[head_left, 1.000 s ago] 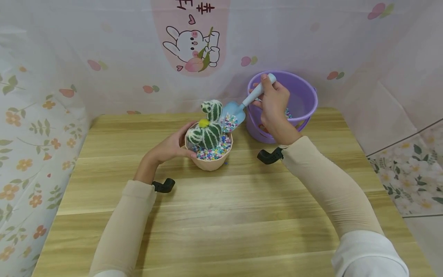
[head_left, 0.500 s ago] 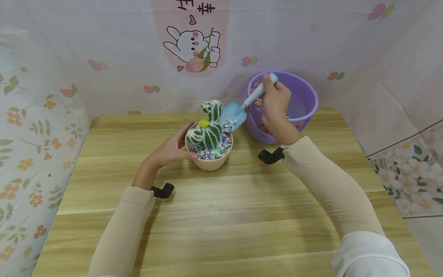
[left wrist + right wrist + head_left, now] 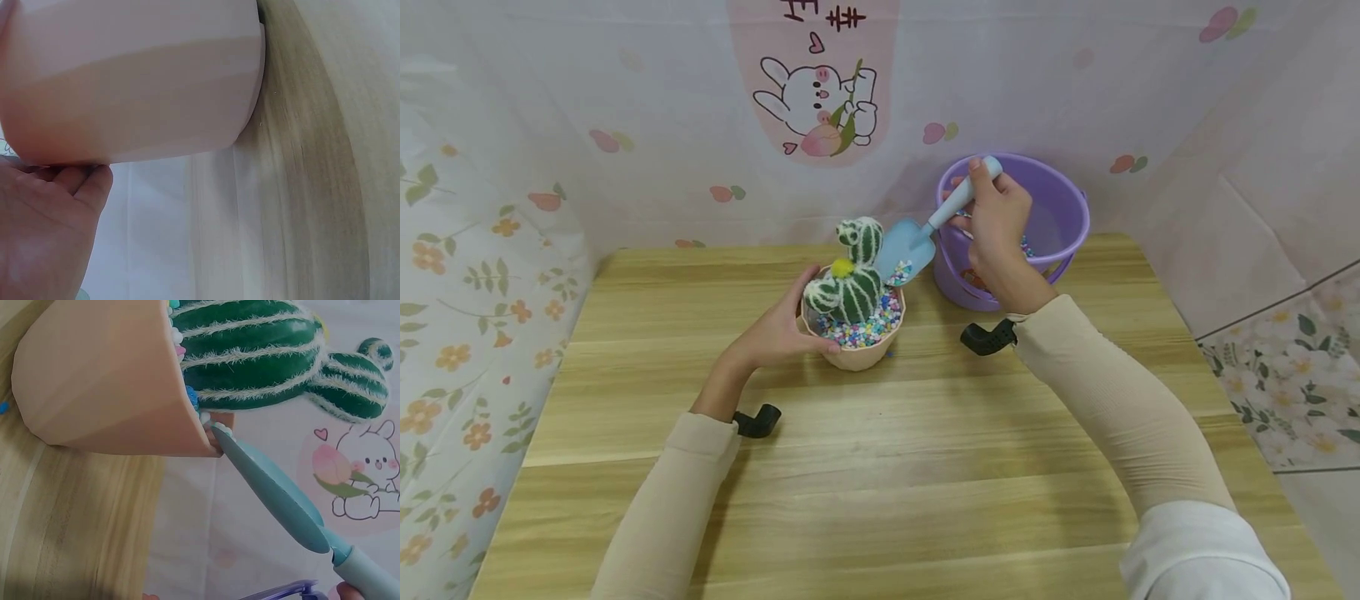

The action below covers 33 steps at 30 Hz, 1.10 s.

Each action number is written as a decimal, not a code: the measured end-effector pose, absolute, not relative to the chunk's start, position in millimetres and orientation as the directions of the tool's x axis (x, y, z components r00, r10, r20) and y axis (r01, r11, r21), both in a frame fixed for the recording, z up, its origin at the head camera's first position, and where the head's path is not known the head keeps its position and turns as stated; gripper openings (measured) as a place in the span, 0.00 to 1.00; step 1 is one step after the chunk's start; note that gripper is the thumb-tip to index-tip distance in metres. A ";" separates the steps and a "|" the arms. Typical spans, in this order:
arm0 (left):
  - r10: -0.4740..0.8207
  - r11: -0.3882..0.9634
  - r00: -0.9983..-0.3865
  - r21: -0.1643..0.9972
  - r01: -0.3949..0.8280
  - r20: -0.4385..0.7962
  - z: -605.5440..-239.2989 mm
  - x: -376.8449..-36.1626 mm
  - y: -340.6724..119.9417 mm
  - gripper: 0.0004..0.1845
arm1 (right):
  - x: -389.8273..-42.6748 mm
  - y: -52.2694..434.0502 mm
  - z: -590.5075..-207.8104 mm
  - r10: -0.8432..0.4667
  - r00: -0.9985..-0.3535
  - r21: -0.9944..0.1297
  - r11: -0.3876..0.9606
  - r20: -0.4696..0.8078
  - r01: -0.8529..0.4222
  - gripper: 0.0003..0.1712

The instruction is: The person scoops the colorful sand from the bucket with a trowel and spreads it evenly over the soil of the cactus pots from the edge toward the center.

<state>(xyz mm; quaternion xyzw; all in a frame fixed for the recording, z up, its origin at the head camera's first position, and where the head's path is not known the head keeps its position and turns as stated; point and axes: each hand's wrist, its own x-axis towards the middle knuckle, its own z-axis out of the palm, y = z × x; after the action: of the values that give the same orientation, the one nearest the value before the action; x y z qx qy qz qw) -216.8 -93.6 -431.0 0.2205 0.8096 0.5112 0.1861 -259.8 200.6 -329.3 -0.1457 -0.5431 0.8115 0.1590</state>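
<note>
A peach flowerpot (image 3: pixel 854 358) stands on the table with a green toy cactus (image 3: pixel 859 297) in it, a yellow flower on top. Small multicoloured pebbles (image 3: pixel 867 335) surround the cactus base. My left hand (image 3: pixel 775 332) holds the pot from the left, thumb at the front rim and fingers around the back. A light blue trowel (image 3: pixel 904 245) is gripped by its handle in my right hand (image 3: pixel 1002 218). Its blade slopes down to the pot's right rim, with a small heap of pebbles near the tip. In the right wrist view the trowel tip (image 3: pixel 219 430) is right at the rim.
Behind my right hand a purple bucket (image 3: pixel 1060 204) stands on the wooden table (image 3: pixel 880 483), pebbles partly visible inside. A stray blue pebble (image 3: pixel 890 353) lies beside the pot. A printed curtain (image 3: pixel 662 108) hangs along the table's back edge.
Pebbles have slid off the trowel blade toward the pot, leaving fewer on it. The blade has shifted slightly right. My left thumb has moved a little to the right along the pot's front.
</note>
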 end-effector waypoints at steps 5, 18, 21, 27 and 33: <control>0.566 0.376 -0.821 0.909 0.181 -0.071 -430.9 -219.6 -94.8 0.66 | -259.3 200.5 -328.3 0.412 -0.909 -0.942 -0.323 -0.055 -0.090 0.23; 0.629 0.306 -0.775 0.936 0.173 -0.062 -432.4 -232.0 -96.4 0.63 | -262.4 196.4 -329.3 0.392 -0.920 -0.949 -0.283 0.019 -0.140 0.23; 0.640 0.294 -0.766 0.942 0.164 -0.066 -432.7 -233.4 -96.3 0.63 | -262.7 195.0 -329.1 0.379 -0.925 -0.945 -0.290 0.032 -0.152 0.20; 0.662 0.262 -0.748 0.949 0.176 -0.044 -429.2 -233.0 -97.0 0.62 | -262.5 192.3 -327.7 0.376 -0.926 -0.953 -0.263 0.041 -0.149 0.14; 0.670 0.257 -0.740 0.954 0.154 -0.061 -422.4 -233.8 -95.2 0.61 | -263.6 191.5 -326.0 0.370 -0.928 -0.961 -0.240 0.040 -0.137 0.15</control>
<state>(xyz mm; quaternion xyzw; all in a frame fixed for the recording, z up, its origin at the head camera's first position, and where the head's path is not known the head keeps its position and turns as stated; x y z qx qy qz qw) -233.8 -95.2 -422.4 0.2722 0.7567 0.5453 0.2366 -263.6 191.5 -326.0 -0.0977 -0.5949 0.7812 0.1622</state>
